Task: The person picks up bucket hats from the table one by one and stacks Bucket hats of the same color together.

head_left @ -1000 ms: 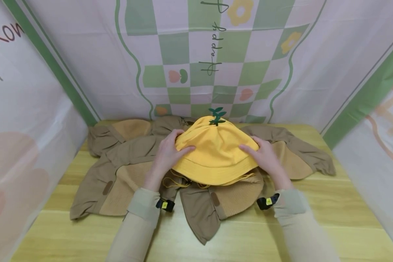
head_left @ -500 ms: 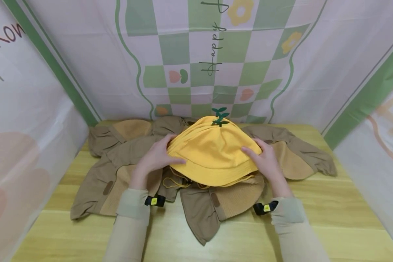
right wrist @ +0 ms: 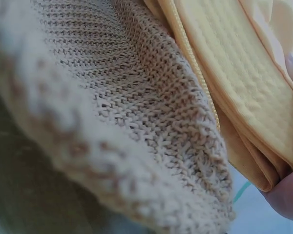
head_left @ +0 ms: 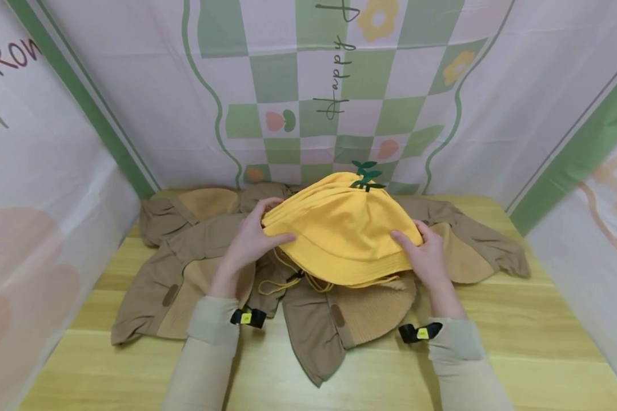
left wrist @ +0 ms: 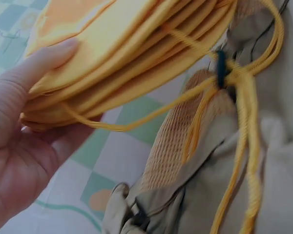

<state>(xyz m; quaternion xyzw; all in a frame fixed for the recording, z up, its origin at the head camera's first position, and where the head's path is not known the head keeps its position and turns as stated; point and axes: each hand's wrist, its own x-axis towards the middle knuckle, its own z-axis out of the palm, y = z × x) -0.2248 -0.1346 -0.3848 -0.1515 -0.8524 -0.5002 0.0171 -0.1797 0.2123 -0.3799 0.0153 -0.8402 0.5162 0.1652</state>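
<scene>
A stack of yellow bucket hats [head_left: 347, 234], nested together, is held tilted between both hands over brown garments. Dark green sprouts [head_left: 366, 176] stick up from the crown. My left hand [head_left: 252, 237] grips the left side of the brims, thumb on top and fingers beneath; in the left wrist view several brim layers [left wrist: 132, 63] show. My right hand [head_left: 427, 251] pinches the right side, its thumb on the front of the top hat. Yellow cords [left wrist: 249, 141] with a dark toggle [left wrist: 220, 69] hang below the brims.
Brown cloth pieces with tan knitted panels [head_left: 375, 314] and small brown tags [head_left: 170, 295] lie spread over the wooden table [head_left: 391, 377]. In the right wrist view a knitted edge [right wrist: 136, 112] is close to the camera. A printed cloth backdrop [head_left: 272, 74] stands behind.
The left hand has shifted outward to the left side of the brims. The hats have risen slightly and moved right, tilting with the left side higher, and more cord shows beneath.
</scene>
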